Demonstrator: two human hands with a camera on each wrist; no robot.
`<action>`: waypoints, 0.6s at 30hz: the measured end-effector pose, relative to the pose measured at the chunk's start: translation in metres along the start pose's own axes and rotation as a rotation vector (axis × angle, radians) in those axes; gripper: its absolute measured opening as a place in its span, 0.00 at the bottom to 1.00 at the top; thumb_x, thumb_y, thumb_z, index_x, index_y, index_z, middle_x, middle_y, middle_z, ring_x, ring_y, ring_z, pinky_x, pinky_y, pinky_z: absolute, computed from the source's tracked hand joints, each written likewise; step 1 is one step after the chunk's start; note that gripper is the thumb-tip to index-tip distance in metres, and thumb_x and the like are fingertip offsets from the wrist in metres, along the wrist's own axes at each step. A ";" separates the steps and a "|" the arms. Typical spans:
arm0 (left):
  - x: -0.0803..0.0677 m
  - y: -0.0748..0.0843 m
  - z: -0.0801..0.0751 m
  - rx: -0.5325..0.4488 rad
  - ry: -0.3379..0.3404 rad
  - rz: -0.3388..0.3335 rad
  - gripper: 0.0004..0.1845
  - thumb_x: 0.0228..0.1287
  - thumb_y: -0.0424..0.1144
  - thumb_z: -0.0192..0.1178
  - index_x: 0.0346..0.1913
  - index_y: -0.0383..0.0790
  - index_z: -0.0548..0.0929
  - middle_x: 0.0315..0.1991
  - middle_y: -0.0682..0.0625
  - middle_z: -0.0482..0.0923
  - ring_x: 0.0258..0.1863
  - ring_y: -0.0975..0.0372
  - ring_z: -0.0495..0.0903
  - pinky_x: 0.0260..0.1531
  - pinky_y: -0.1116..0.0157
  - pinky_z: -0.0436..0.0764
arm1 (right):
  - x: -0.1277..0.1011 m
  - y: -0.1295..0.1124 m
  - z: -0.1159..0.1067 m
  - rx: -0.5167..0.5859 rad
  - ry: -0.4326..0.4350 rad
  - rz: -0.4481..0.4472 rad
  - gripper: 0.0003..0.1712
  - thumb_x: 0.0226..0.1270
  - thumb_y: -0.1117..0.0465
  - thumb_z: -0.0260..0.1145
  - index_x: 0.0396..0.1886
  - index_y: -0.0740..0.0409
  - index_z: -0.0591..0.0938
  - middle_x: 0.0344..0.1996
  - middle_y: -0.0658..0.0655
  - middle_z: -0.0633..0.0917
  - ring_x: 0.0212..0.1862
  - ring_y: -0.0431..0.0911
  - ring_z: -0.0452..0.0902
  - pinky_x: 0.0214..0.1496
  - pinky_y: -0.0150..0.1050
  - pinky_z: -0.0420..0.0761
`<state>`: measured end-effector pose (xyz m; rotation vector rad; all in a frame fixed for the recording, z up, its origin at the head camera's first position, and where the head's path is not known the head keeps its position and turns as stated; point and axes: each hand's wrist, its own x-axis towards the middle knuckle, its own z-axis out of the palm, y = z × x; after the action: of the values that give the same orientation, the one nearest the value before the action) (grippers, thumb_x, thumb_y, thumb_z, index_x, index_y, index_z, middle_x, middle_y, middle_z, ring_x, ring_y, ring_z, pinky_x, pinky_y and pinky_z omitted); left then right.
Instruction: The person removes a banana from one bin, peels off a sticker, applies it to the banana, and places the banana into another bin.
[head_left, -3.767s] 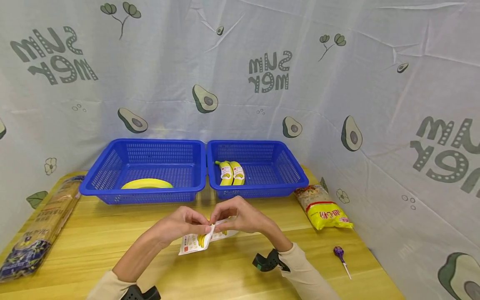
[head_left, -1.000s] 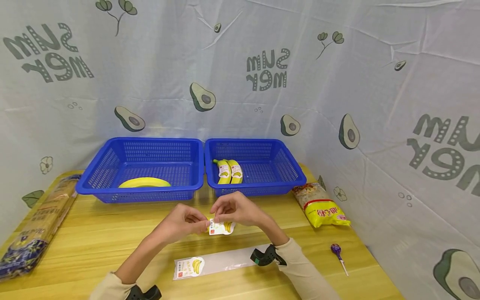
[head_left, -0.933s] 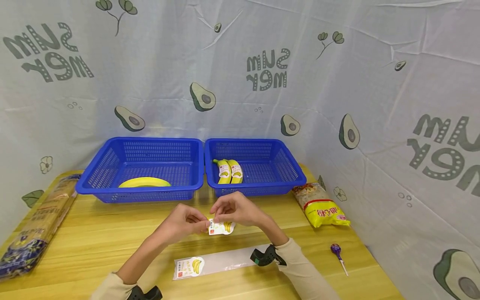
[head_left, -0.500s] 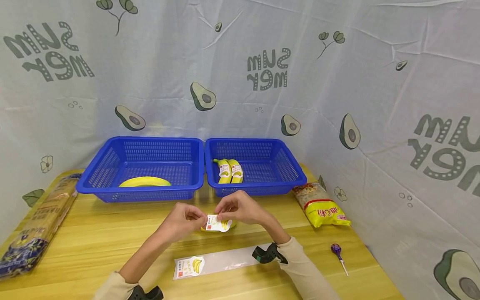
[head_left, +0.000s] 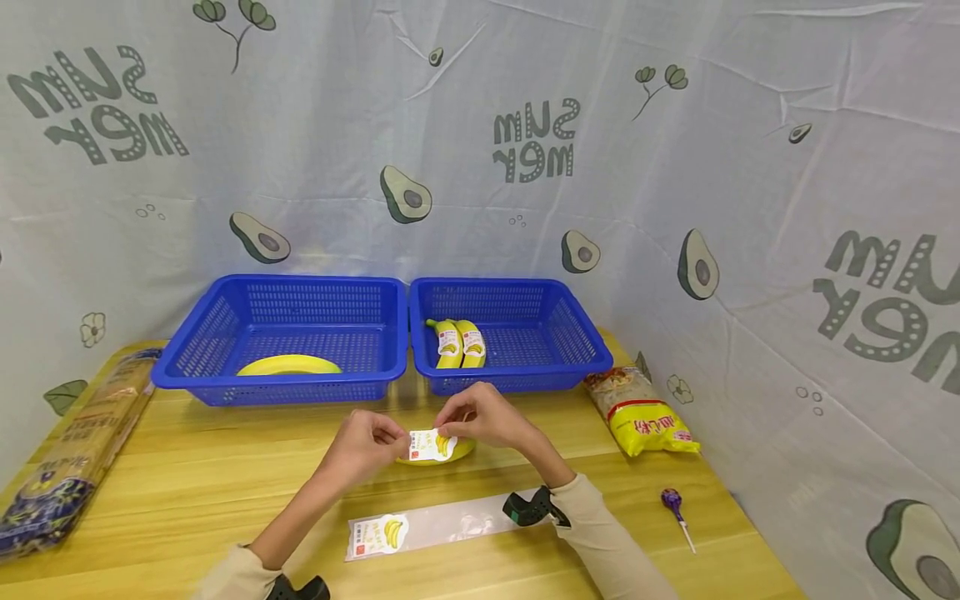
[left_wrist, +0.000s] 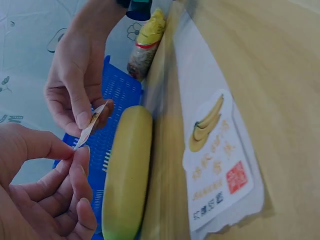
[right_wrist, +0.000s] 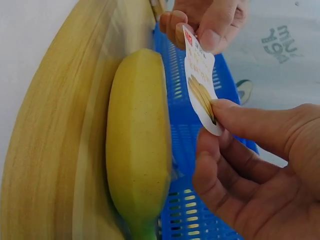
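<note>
Yellow banana lies on the wooden table just under our hands, left hand and right hand each pinching an end of the banana sticker (held taut above the fruit, likely for sticking on).

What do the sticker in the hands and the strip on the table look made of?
Sticker: thin printed paper or film, faintly glossy; it flexes between both hands' fingertips. Strip: probably clear, shiny plastic backing; the wood grain shows through, with one printed label left on it.
</note>
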<state>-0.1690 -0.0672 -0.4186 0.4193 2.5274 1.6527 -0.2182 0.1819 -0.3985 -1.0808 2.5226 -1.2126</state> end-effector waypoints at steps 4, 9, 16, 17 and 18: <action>0.000 -0.002 0.006 0.028 0.044 -0.004 0.05 0.65 0.27 0.68 0.32 0.35 0.91 0.25 0.52 0.87 0.27 0.60 0.83 0.28 0.67 0.81 | 0.000 0.002 0.002 -0.086 0.031 0.026 0.02 0.69 0.66 0.78 0.37 0.62 0.93 0.33 0.53 0.92 0.33 0.34 0.81 0.38 0.31 0.86; 0.001 -0.004 0.011 0.061 0.091 -0.004 0.06 0.62 0.27 0.68 0.29 0.37 0.91 0.23 0.53 0.85 0.24 0.63 0.81 0.25 0.67 0.79 | 0.001 0.004 0.004 -0.113 0.039 0.044 0.02 0.68 0.66 0.79 0.36 0.61 0.93 0.32 0.51 0.92 0.32 0.31 0.78 0.37 0.31 0.85; 0.000 -0.007 0.016 0.160 0.152 0.017 0.07 0.60 0.28 0.70 0.27 0.41 0.91 0.23 0.56 0.85 0.23 0.65 0.81 0.25 0.65 0.80 | 0.002 0.006 0.006 -0.101 0.038 0.036 0.03 0.68 0.67 0.79 0.36 0.63 0.92 0.32 0.52 0.92 0.32 0.34 0.80 0.37 0.31 0.86; 0.000 -0.008 0.017 0.178 0.160 0.022 0.07 0.59 0.28 0.70 0.27 0.41 0.91 0.23 0.56 0.85 0.23 0.65 0.80 0.25 0.65 0.80 | 0.002 0.006 0.007 -0.101 0.037 0.036 0.02 0.69 0.67 0.78 0.36 0.63 0.92 0.32 0.53 0.92 0.32 0.34 0.80 0.37 0.32 0.86; 0.000 -0.008 0.017 0.194 0.167 0.026 0.07 0.59 0.28 0.71 0.27 0.42 0.91 0.22 0.56 0.85 0.23 0.65 0.80 0.25 0.64 0.80 | 0.002 0.007 0.008 -0.102 0.037 0.036 0.02 0.69 0.67 0.78 0.36 0.63 0.92 0.32 0.53 0.92 0.32 0.34 0.80 0.37 0.32 0.86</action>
<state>-0.1667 -0.0551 -0.4332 0.3436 2.8297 1.5144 -0.2207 0.1783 -0.4084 -1.0386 2.6458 -1.1166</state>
